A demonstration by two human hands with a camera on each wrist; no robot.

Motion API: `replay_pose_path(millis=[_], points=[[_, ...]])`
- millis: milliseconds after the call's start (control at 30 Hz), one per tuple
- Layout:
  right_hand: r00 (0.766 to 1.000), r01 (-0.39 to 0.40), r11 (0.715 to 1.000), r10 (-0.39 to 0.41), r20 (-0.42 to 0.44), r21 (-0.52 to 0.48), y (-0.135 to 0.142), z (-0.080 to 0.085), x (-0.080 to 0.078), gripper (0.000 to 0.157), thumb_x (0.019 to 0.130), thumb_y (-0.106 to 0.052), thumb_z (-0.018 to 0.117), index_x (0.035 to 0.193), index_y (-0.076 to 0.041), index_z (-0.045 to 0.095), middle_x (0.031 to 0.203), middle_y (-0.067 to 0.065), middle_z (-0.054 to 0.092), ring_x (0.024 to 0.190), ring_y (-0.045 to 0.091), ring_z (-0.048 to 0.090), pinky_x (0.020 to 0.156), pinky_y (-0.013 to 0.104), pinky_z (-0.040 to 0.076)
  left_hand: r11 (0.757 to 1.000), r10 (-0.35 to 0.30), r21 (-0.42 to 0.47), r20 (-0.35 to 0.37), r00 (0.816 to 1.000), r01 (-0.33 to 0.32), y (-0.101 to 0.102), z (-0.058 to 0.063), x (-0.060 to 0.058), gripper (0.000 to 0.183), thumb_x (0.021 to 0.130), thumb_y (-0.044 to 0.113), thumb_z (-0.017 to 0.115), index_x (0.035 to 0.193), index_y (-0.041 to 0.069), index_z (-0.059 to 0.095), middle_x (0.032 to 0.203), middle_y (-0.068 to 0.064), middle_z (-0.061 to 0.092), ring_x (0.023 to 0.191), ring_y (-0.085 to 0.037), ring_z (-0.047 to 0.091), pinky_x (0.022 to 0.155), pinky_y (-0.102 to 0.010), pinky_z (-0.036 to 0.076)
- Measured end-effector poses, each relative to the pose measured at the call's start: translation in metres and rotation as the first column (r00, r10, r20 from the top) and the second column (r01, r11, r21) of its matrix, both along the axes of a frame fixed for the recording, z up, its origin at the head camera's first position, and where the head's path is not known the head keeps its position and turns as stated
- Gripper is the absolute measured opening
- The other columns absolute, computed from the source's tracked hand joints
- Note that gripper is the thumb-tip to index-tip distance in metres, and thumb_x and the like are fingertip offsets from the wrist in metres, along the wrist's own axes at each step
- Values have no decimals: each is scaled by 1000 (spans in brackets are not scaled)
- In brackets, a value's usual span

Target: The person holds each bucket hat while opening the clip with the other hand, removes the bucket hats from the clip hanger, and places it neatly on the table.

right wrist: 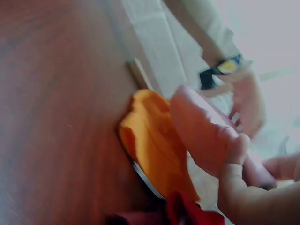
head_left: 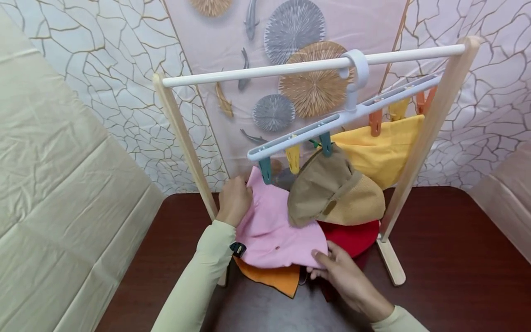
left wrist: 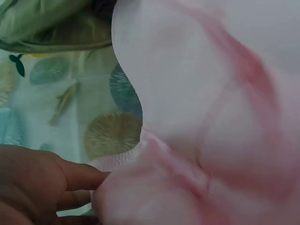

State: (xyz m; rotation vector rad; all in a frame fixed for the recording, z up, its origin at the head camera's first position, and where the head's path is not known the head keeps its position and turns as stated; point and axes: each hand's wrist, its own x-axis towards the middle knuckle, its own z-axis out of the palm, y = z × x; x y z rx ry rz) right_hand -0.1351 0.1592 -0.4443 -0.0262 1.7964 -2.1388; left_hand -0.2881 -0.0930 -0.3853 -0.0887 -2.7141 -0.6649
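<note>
A pink hat [head_left: 274, 226] of soft cloth hangs between both hands in front of a white hanger [head_left: 298, 138] with clips. My left hand [head_left: 234, 199] grips its upper left edge, close to a teal clip [head_left: 265, 170]. Whether that clip touches the cloth I cannot tell. My right hand [head_left: 346, 279] pinches the lower right edge between thumb and fingers. In the right wrist view the thumb of the right hand [right wrist: 239, 183] lies on the hat's edge. The left wrist view shows the pink cloth [left wrist: 187, 117] close up, with seams.
A khaki hat [head_left: 323, 189] hangs from another teal clip, and a yellow cloth item [head_left: 377, 147] hangs behind it. An orange item [head_left: 269, 279] and a red item [head_left: 352, 237] lie below. The wooden stand [head_left: 431, 133] holds a white rod [head_left: 265, 71] over the dark table [head_left: 460, 258].
</note>
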Motion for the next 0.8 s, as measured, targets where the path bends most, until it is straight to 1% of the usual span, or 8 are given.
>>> replay_pose_path(millis=[100,167,267,367,467,533,633,800], points=[[993,116,993,-116,4,-14,10,6,-10,33,112,-7,43,137,14,39,94,6,64,81,13,63,74,25,56,1000,7,11,38,999,-7,-3,-5,-4,18,95,5,67,78,1,69,90,-24,73,87,-45,72,66,-58,58],[981,195,980,-195,17,-32,16,8,-17,26,113,-8,44,131,12,45,92,4,62,78,11,60,72,23,53,1000,3,11,58,998,-3,-4,-10,-6,17,95,5,67,80,-1,68,91,-26,72,87,-46,71,66,-58,58],[963,269,961,-268,37,-59,25,7,-28,20,114,-9,45,123,7,50,90,2,59,75,10,58,70,21,51,999,-9,31,78,997,6,-7,-17,-8,14,96,5,68,84,-3,67,91,-26,71,85,-45,70,67,-56,58],[948,315,946,-310,68,-75,35,5,-36,14,114,-12,46,118,-1,55,88,0,58,74,9,58,70,21,52,991,-46,129,99,994,33,-8,-24,-11,8,96,6,71,91,0,70,88,-20,73,82,-37,70,69,-49,57],[931,361,928,-352,98,-93,44,4,-41,14,113,-14,48,110,-11,61,83,-3,60,72,8,58,68,21,52,968,-82,246,130,988,48,-9,-32,-15,7,94,8,75,100,5,72,88,-8,72,82,-25,66,73,-39,54],[922,382,919,-372,113,-97,50,4,-43,18,113,-15,49,105,-19,65,83,-6,61,71,7,57,67,22,51,957,-91,288,156,984,43,-10,-37,-17,14,92,9,78,104,8,71,88,-2,71,80,-21,64,74,-35,51],[920,385,918,-373,121,-98,56,5,-45,21,113,-18,51,101,-25,67,80,-6,61,68,6,55,63,22,49,958,-82,284,178,981,28,-10,-42,-19,19,90,10,81,106,7,71,89,-2,68,81,-23,62,75,-37,50],[934,353,929,-343,101,-112,59,6,-50,19,112,-19,52,99,-20,66,73,-3,57,64,7,52,61,22,48,978,-37,208,213,976,-8,-9,-52,-22,22,90,17,84,106,8,71,92,-4,68,88,-31,65,79,-46,53]])
